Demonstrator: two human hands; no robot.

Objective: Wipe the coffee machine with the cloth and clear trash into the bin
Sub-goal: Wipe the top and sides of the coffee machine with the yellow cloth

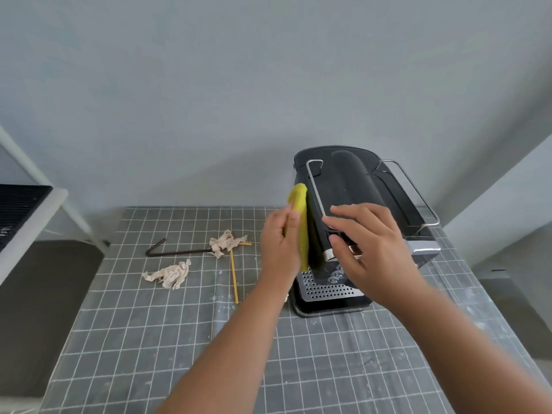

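A black coffee machine [352, 177] with chrome rails and a perforated drip tray stands at the right of the table. My left hand [279, 243] presses a yellow cloth [301, 210] flat against the machine's left side, fingers straight. My right hand [367, 246] grips the machine's front top edge, thumb curled under it. Two crumpled paper scraps [168, 274] [224, 242] lie on the table to the left, with a yellow stick [234, 276] beside them. No bin is in view.
The table wears a grey grid-patterned cover [149, 339]. A dark bent metal rod [176, 251] lies by the far scrap. A white shelf frame with a dark grille [21, 210] stands at the left. A pale wall is behind.
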